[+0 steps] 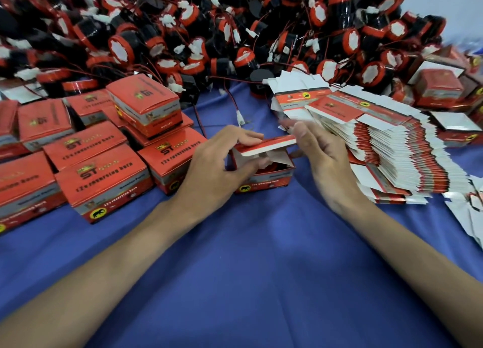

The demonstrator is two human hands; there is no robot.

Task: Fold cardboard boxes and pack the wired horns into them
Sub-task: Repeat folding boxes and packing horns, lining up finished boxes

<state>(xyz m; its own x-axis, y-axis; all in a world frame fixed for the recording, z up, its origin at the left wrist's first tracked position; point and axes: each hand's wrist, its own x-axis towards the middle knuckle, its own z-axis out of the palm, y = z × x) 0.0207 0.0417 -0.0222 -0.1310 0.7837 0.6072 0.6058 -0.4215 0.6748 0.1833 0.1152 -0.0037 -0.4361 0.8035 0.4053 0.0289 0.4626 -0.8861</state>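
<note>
A small red cardboard box (264,181) stands on the blue cloth at the centre, its lid (269,144) half raised and a black and red horn partly visible inside. My left hand (219,170) grips the box from the left, fingers on the lid and thumb at the opening. My right hand (324,159) is at the lid's right end, fingers loosely bent and blurred; whether it touches the lid is unclear.
Several closed red boxes (104,180) are stacked at the left. A tall stack of flat unfolded boxes (386,149) lies to the right. A big heap of wired horns (209,29) fills the back. Loose wire with a white connector (240,117) lies behind the box.
</note>
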